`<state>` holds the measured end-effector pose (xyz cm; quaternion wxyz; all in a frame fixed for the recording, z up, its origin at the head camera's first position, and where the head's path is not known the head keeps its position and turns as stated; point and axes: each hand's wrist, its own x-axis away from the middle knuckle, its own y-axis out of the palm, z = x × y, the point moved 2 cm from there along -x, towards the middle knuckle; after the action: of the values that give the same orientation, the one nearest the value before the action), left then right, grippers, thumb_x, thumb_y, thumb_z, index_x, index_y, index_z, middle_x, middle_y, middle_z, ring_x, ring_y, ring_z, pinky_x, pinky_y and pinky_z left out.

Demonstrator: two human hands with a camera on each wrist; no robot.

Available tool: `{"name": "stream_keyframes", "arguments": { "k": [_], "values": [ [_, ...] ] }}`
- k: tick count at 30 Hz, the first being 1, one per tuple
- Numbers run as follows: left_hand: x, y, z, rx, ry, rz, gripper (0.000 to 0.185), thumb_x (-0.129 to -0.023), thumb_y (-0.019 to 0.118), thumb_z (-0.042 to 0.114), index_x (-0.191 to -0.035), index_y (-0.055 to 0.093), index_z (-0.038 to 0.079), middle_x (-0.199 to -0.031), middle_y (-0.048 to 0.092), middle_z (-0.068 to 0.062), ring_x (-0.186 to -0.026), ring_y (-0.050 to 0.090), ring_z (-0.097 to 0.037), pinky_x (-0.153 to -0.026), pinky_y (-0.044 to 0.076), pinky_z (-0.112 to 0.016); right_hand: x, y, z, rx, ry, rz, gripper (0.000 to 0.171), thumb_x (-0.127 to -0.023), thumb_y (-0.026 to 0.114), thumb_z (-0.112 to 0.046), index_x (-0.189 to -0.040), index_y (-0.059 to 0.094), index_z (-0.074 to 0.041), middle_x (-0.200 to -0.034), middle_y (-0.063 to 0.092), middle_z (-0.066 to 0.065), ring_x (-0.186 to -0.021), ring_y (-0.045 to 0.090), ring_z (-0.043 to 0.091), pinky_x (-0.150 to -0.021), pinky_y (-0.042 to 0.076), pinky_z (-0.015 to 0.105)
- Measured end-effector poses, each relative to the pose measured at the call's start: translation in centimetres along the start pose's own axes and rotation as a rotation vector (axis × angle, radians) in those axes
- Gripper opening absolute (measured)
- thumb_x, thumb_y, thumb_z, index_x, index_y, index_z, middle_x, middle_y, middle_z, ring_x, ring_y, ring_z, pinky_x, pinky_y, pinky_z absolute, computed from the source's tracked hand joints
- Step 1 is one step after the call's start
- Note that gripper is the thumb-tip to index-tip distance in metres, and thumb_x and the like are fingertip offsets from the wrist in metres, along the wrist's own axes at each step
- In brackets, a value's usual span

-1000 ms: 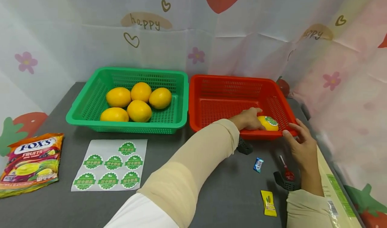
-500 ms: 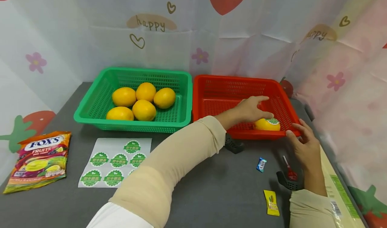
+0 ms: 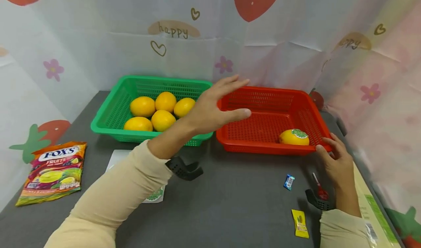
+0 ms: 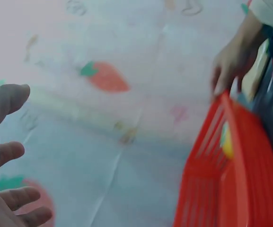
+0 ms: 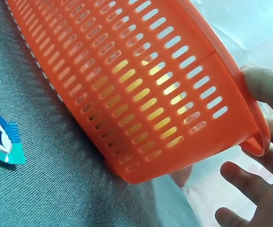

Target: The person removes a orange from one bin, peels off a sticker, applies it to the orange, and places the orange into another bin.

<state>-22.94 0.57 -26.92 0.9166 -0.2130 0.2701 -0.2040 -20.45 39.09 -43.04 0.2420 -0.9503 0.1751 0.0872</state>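
**One stickered fruit in the red basket, five more waiting**

From the head camera we see our left hand in the air in the middle of the frame, above the spot where the green basket and the red basket meet. Its fingers are straight and spread, and it holds nothing. Our right hand touches the near right corner of the red basket with its thumb, fingers loose. One yellow fruit with a green sticker lies in that corner. Five plain yellow fruits sit in the green basket. The sticker sheet peeks out under our left arm.

From the left wrist camera, blurry, our fingers are apart and empty at the left edge.

From the right wrist camera, our thumb rests on the basket rim, the other fingers apart.

We think one fruit is done. Next we likely need to reach left for a plain fruit.
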Motion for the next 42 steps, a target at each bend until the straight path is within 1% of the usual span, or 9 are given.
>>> {"name": "stream_keyframes", "arguments": {
  "k": [6,12,19,24,27,30,35,38,42],
  "values": [
    [5.0,-4.8,-2.3,0.016,0.028,0.189,0.058,-0.088,0.071,0.033,-0.140,0.054,0.017,-0.151,0.032,0.007,-0.138,0.023,-0.012,-0.105,0.024,-0.048,0.4,-0.6,0.5,0.038,0.044,0.003,0.049,-0.095,0.062,-0.027,-0.138,0.053,-0.006,-0.154,0.031,-0.003,-0.136,0.034,0.023,-0.107,0.029,0.036],
    [9.9,-8.3,-4.8,0.039,0.032,0.346,0.049,-0.086,0.068,0.008,-0.134,0.057,0.004,-0.149,0.038,0.001,-0.137,0.024,-0.016,-0.099,0.025,-0.047,0.6,-0.5,0.6,0.022,0.010,-0.006,0.047,-0.095,0.062,-0.024,-0.137,0.053,-0.004,-0.154,0.032,0.001,-0.135,0.036,0.022,-0.107,0.030,0.036],
    [15.4,-12.7,-8.3,-0.042,-0.067,0.523,0.047,-0.089,0.064,0.002,-0.135,0.057,0.006,-0.150,0.037,-0.002,-0.137,0.023,-0.022,-0.091,0.022,-0.035,0.7,-0.1,0.5,0.012,0.017,-0.008,0.047,-0.096,0.062,-0.024,-0.138,0.053,-0.004,-0.154,0.031,0.001,-0.136,0.035,0.025,-0.105,0.032,0.031],
    [18.3,-15.3,-11.5,-0.030,-0.185,0.633,0.048,-0.090,0.063,0.003,-0.137,0.056,0.011,-0.152,0.034,-0.001,-0.139,0.023,-0.021,-0.102,0.020,-0.037,0.6,0.0,0.4,0.011,0.026,-0.009,0.048,-0.096,0.062,-0.025,-0.138,0.052,-0.004,-0.154,0.029,0.001,-0.136,0.035,0.026,-0.105,0.032,0.031],
    [19.6,-16.2,-13.3,-0.036,-0.261,0.657,0.047,-0.092,0.063,0.007,-0.138,0.056,0.012,-0.154,0.031,-0.001,-0.141,0.019,-0.020,-0.109,0.010,-0.050,0.5,0.0,0.4,0.007,0.037,-0.010,0.049,-0.096,0.061,-0.025,-0.139,0.051,-0.003,-0.155,0.028,0.002,-0.136,0.034,0.027,-0.105,0.032,0.030],
    [20.5,-16.6,-14.9,-0.085,-0.309,0.636,0.045,-0.093,0.064,0.012,-0.137,0.055,0.008,-0.155,0.028,-0.003,-0.143,0.012,-0.022,-0.109,0.004,-0.058,0.4,0.0,0.4,0.006,0.041,-0.009,0.049,-0.096,0.061,-0.025,-0.139,0.050,-0.003,-0.155,0.028,0.004,-0.136,0.034,0.028,-0.102,0.033,0.024],
    [21.4,-17.0,-17.1,-0.155,-0.323,0.603,0.045,-0.093,0.065,0.016,-0.134,0.055,0.000,-0.156,0.026,-0.009,-0.144,0.006,-0.031,-0.109,-0.001,-0.058,0.2,0.2,0.2,-0.011,0.019,-0.004,0.048,-0.096,0.062,-0.023,-0.138,0.051,-0.001,-0.154,0.029,0.005,-0.136,0.034,0.027,-0.095,0.035,0.014],
    [21.7,-17.1,-18.1,-0.209,-0.345,0.594,0.047,-0.093,0.064,0.019,-0.133,0.054,-0.003,-0.155,0.029,-0.009,-0.143,0.011,-0.034,-0.108,0.002,-0.060,0.1,0.3,-0.1,-0.004,0.024,-0.013,0.050,-0.096,0.061,-0.025,-0.138,0.050,-0.002,-0.155,0.028,0.003,-0.136,0.033,0.028,-0.093,0.035,0.012],
    [22.0,-16.9,-19.1,-0.311,-0.414,0.564,0.053,-0.094,0.064,0.028,-0.136,0.052,-0.002,-0.153,0.032,-0.006,-0.140,0.018,-0.035,-0.105,0.010,-0.065,-0.1,-0.1,-0.6,0.037,0.049,-0.039,0.054,-0.096,0.061,-0.030,-0.141,0.048,-0.004,-0.156,0.026,0.002,-0.135,0.034,0.031,-0.089,0.037,0.010]
  ]
}}
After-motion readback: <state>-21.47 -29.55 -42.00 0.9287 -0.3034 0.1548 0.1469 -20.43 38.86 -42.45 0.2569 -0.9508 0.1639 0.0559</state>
